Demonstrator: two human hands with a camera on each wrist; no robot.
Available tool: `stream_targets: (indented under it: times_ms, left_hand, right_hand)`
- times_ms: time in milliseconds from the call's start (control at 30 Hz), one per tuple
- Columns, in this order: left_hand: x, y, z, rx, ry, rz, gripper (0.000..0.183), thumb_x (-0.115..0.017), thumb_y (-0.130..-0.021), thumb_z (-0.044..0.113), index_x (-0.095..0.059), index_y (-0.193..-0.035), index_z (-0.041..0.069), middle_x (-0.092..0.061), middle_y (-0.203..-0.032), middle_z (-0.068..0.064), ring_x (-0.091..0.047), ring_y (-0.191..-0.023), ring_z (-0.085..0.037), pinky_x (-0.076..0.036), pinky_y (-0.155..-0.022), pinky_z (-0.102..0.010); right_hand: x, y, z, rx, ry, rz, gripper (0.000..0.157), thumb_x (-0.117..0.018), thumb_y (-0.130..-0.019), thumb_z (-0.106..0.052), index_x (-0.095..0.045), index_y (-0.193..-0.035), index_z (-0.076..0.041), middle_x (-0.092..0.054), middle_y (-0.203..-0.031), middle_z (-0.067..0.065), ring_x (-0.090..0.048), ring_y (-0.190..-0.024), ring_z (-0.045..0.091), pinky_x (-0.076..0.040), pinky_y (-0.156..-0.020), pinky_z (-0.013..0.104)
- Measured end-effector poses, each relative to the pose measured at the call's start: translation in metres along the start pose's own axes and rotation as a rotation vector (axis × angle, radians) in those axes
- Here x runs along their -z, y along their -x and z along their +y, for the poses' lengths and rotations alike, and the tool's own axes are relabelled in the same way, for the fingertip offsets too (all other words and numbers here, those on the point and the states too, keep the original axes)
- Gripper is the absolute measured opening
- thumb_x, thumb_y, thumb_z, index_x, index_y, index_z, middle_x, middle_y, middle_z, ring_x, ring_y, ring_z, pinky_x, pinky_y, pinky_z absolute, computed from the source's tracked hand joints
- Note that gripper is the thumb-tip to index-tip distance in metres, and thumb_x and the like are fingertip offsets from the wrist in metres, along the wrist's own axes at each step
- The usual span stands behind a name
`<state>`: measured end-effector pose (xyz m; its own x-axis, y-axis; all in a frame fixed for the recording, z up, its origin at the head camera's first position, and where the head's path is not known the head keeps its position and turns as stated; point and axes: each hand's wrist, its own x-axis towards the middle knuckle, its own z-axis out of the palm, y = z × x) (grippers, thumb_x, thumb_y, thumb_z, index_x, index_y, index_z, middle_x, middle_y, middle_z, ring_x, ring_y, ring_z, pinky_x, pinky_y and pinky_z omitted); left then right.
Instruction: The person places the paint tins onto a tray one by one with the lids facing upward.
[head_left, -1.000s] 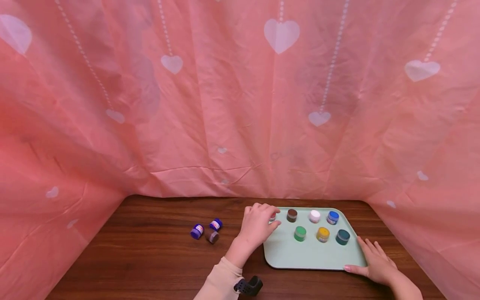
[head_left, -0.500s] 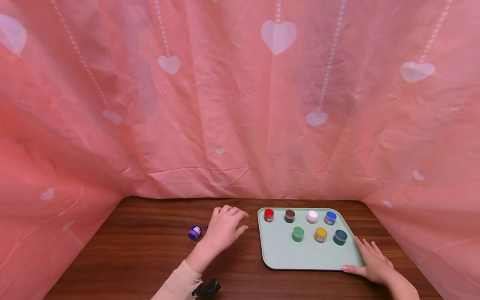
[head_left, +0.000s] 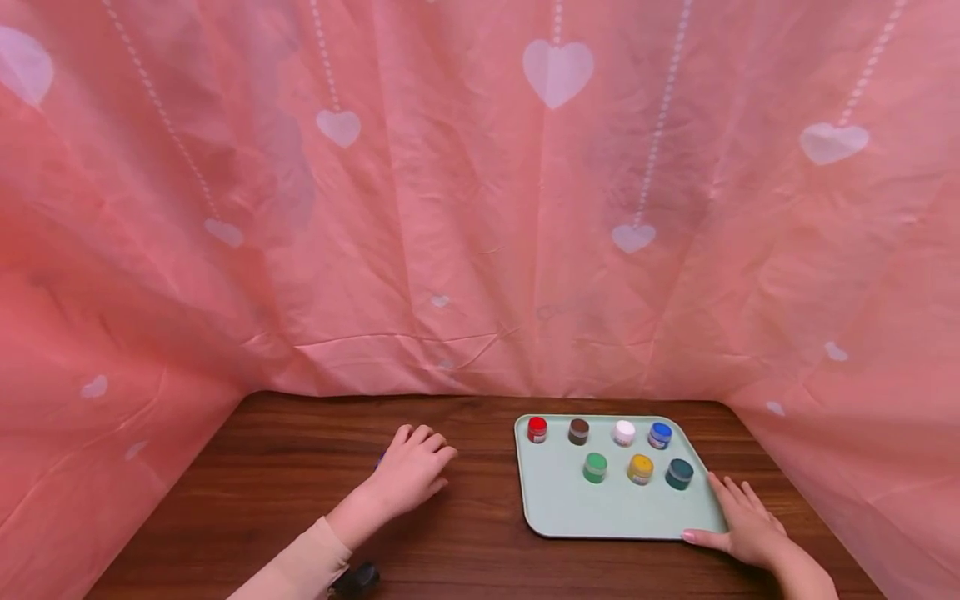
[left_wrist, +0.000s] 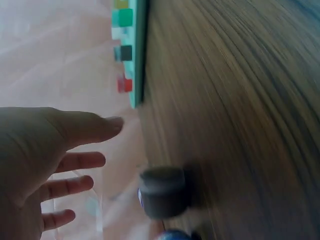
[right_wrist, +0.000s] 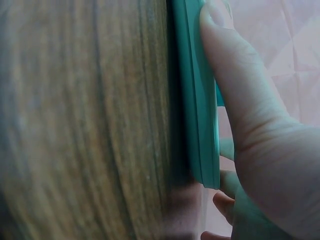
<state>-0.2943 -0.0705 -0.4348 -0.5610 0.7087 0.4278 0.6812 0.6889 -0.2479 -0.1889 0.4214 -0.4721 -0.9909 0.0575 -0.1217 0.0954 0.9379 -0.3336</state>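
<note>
My left hand [head_left: 411,475] is over the wooden table, fingers apart and loosely bent, holding nothing. In the left wrist view, a dark brown paint jar [left_wrist: 164,195] lies near that hand's fingers, with part of a blue jar [left_wrist: 173,235] below it. In the head view the hand hides nearly all of these jars. My right hand [head_left: 750,525] rests at the near right corner of a pale green tray [head_left: 570,517], its thumb on the front rim and its straight fingers along the right side.
On the tray, the back row has red [head_left: 537,430], brown [head_left: 578,432], white [head_left: 624,432] and blue [head_left: 660,435] jars. Green [head_left: 595,467], yellow [head_left: 641,469] and teal [head_left: 679,473] jars stand in front of them. A pink curtain [head_left: 480,250] encloses the table [head_left: 465,550].
My left hand has moved left from the red jar on the tray to the loose jars on the table, leaving the red jar standing there. The right hand stays at the tray corner.
</note>
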Motion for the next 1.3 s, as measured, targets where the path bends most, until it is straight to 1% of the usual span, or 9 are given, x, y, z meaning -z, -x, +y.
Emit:
stream_targets:
  times_ms: [167,300,433,567,700,833,1067,1200,1300]
  left_hand:
    - [0.0,0.009,-0.013,-0.097,-0.072,-0.05,0.044,-0.088,-0.065,0.03,-0.069,-0.105,0.022,-0.065,-0.104,0.003,-0.054,-0.103,-0.021,-0.039,-0.089,-0.043]
    - [-0.001,0.011,-0.023,-0.165,-0.14,-0.058,0.043,-0.088,-0.064,0.032,-0.068,-0.102,0.023,-0.064,-0.106,0.004,-0.053,-0.105,-0.02,-0.039,-0.091,-0.043]
    - [-0.007,0.012,-0.03,-0.222,-0.198,-0.034,0.037,-0.086,-0.067,0.032,-0.067,-0.097,0.023,-0.064,-0.104,0.005,-0.053,-0.104,-0.02,-0.041,-0.092,-0.044]
    - [-0.014,0.013,-0.035,-0.275,-0.237,0.02,0.025,-0.083,-0.071,0.025,-0.068,-0.092,0.022,-0.064,-0.097,0.005,-0.054,-0.098,-0.019,-0.043,-0.089,-0.043]
    - [-0.019,0.013,-0.037,-0.312,-0.252,0.041,0.026,-0.084,-0.067,0.024,-0.067,-0.087,0.022,-0.062,-0.095,0.005,-0.053,-0.096,-0.018,-0.043,-0.089,-0.042]
    - [-0.02,0.012,-0.038,-0.312,-0.243,0.019,0.031,-0.085,-0.065,0.028,-0.066,-0.088,0.022,-0.061,-0.096,0.005,-0.052,-0.097,-0.018,-0.042,-0.09,-0.041]
    - [-0.018,0.01,-0.037,-0.266,-0.222,-0.034,0.034,-0.083,-0.068,0.036,-0.066,-0.092,0.02,-0.062,-0.099,0.005,-0.052,-0.099,-0.018,-0.04,-0.088,-0.039]
    - [-0.018,0.009,-0.037,-0.233,-0.171,-0.044,0.042,-0.084,-0.066,0.041,-0.066,-0.097,0.019,-0.061,-0.102,0.004,-0.052,-0.102,-0.018,-0.04,-0.088,-0.039]
    - [-0.018,0.008,-0.037,-0.202,-0.116,-0.027,0.045,-0.084,-0.064,0.041,-0.067,-0.099,0.019,-0.061,-0.102,0.005,-0.052,-0.102,-0.017,-0.039,-0.088,-0.038]
  right_hand:
    - [0.0,0.0,-0.001,0.002,-0.003,-0.002,0.108,-0.065,-0.082,-0.062,-0.021,-0.146,0.013,-0.018,-0.143,0.049,-0.013,-0.13,0.067,-0.023,-0.091,0.081]
    - [0.002,0.0,0.0,-0.002,0.004,0.003,0.109,-0.065,-0.082,-0.062,-0.02,-0.146,0.013,-0.018,-0.143,0.049,-0.013,-0.13,0.067,-0.023,-0.091,0.081]
    - [0.003,0.0,0.0,-0.004,0.008,0.009,0.109,-0.065,-0.081,-0.062,-0.02,-0.147,0.013,-0.017,-0.144,0.048,-0.012,-0.131,0.066,-0.023,-0.091,0.082]
    - [0.002,0.0,0.0,0.002,0.007,0.014,0.108,-0.065,-0.081,-0.062,-0.021,-0.147,0.013,-0.019,-0.144,0.048,-0.013,-0.131,0.067,-0.023,-0.091,0.082]
    - [0.001,0.001,-0.001,0.008,0.013,0.028,0.108,-0.067,-0.081,-0.061,-0.023,-0.146,0.012,-0.02,-0.144,0.048,-0.015,-0.13,0.067,-0.024,-0.091,0.081]
    - [0.0,0.001,-0.001,0.006,0.016,0.033,0.109,-0.067,-0.08,-0.062,-0.023,-0.146,0.012,-0.02,-0.144,0.047,-0.015,-0.13,0.066,-0.024,-0.091,0.081]
    - [0.0,0.001,-0.001,-0.012,0.002,0.012,0.11,-0.066,-0.08,-0.063,-0.02,-0.147,0.011,-0.017,-0.145,0.047,-0.012,-0.132,0.065,-0.023,-0.092,0.082]
    - [0.0,0.001,-0.001,-0.01,0.0,0.012,0.11,-0.066,-0.081,-0.062,-0.02,-0.148,0.012,-0.017,-0.145,0.047,-0.012,-0.132,0.066,-0.023,-0.092,0.082]
    - [-0.001,0.001,-0.001,-0.01,0.0,0.013,0.11,-0.066,-0.081,-0.062,-0.02,-0.148,0.012,-0.017,-0.145,0.047,-0.012,-0.132,0.066,-0.023,-0.092,0.081]
